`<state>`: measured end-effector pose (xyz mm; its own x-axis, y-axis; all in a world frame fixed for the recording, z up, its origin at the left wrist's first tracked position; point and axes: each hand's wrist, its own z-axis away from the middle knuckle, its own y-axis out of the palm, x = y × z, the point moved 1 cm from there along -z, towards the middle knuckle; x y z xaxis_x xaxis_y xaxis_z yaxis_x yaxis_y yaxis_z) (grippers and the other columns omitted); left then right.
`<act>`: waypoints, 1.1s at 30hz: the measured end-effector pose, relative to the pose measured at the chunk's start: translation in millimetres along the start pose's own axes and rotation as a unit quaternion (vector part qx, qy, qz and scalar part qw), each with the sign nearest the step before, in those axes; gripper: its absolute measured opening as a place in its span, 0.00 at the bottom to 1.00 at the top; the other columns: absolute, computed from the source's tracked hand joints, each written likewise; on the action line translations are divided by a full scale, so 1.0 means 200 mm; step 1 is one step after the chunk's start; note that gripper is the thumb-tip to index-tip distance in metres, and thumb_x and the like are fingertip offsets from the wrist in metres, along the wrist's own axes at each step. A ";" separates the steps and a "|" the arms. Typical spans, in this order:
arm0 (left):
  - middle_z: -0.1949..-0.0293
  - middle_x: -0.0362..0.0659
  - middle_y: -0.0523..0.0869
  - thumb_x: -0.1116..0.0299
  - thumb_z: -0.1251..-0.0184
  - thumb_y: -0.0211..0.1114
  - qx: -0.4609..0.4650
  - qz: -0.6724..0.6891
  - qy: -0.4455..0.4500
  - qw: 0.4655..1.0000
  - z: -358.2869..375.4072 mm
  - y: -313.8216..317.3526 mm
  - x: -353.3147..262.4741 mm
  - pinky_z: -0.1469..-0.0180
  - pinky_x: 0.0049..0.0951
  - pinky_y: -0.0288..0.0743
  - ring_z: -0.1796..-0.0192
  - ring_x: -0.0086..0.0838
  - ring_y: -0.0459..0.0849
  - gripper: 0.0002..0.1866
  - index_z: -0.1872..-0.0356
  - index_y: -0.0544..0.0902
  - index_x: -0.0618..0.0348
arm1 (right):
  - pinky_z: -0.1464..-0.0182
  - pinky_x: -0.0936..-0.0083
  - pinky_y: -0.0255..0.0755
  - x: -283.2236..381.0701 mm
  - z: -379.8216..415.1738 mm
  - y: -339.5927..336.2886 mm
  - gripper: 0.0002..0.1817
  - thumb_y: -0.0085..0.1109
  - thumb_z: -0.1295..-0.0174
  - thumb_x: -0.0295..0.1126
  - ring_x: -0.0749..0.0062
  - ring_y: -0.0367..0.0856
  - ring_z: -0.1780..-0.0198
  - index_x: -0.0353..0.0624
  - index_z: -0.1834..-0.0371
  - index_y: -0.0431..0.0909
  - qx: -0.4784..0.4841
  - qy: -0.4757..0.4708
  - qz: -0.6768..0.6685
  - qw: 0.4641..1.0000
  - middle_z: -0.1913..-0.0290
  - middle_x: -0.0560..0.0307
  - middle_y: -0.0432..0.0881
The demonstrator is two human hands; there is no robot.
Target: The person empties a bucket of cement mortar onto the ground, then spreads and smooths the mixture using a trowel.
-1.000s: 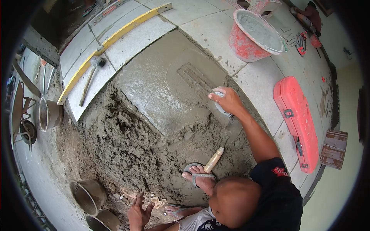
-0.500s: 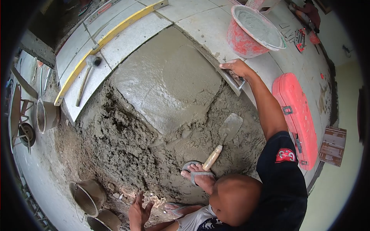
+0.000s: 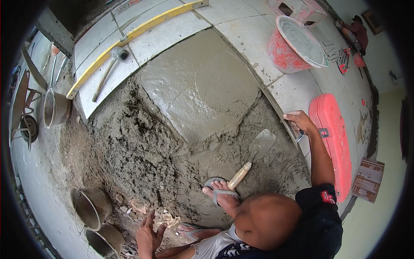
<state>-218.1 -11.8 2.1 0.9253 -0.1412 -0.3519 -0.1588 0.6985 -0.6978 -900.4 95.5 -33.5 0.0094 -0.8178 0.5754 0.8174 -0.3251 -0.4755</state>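
My right hand (image 3: 300,122) grips a finishing trowel (image 3: 299,137) by its handle, its thin blade seen nearly edge-on along the tile border at the right of the mortar. A smooth, wet patch of mortar (image 3: 202,86) lies ahead, with rough, lumpy mortar (image 3: 133,138) on its near side. My left hand (image 3: 148,235) hangs low near the buckets, fingers apart, holding nothing. A pointed-handle masonry trowel (image 3: 239,175) rests on the mortar, its wooden handle against my sandalled foot (image 3: 222,192).
A red bucket of grey slurry (image 3: 286,49) and a red case (image 3: 331,142) stand on tiles at right. A yellow level (image 3: 142,32) and a mallet (image 3: 110,73) lie at upper left. Muddy buckets (image 3: 92,207) sit at lower left. Another person (image 3: 355,32) crouches far right.
My right hand has drawn the finishing trowel back toward me along the tile edge, off the corner of the smooth patch. The view has shifted slightly; the left hand stays open.
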 end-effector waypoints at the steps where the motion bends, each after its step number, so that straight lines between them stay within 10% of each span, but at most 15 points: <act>1: 0.44 0.54 0.89 0.52 0.36 0.76 0.006 -0.011 -0.003 1.000 0.01 0.01 0.01 0.45 0.46 0.84 0.47 0.49 0.90 0.38 0.27 0.74 0.56 | 0.80 0.77 0.50 -0.01 0.04 0.00 0.20 0.75 0.36 0.49 0.83 0.57 0.84 0.41 0.65 0.84 -0.001 0.000 0.016 1.000 0.83 0.71 0.63; 22: 0.45 0.54 0.89 0.56 0.37 0.77 0.017 0.010 -0.050 0.999 0.05 0.09 0.02 0.47 0.44 0.84 0.48 0.47 0.91 0.37 0.28 0.75 0.56 | 0.81 0.77 0.50 0.83 -0.67 0.27 0.18 0.74 0.34 0.47 0.85 0.57 0.83 0.42 0.58 0.85 0.022 -0.077 -0.008 0.997 0.82 0.73 0.62; 33: 0.46 0.57 0.88 0.60 0.37 0.76 -0.031 0.036 -0.005 0.999 0.02 -0.06 -0.10 0.46 0.43 0.83 0.48 0.48 0.90 0.38 0.27 0.73 0.61 | 0.79 0.76 0.51 0.23 -0.23 0.16 0.21 0.74 0.35 0.46 0.83 0.58 0.84 0.36 0.55 0.87 -0.015 -0.022 -0.025 0.999 0.83 0.71 0.65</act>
<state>-233.5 -14.9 19.1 0.9142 -0.0841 -0.3965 -0.2466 0.6610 -0.7087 -900.4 25.7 -52.1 -0.0040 -0.7787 0.6274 0.8003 -0.3787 -0.4648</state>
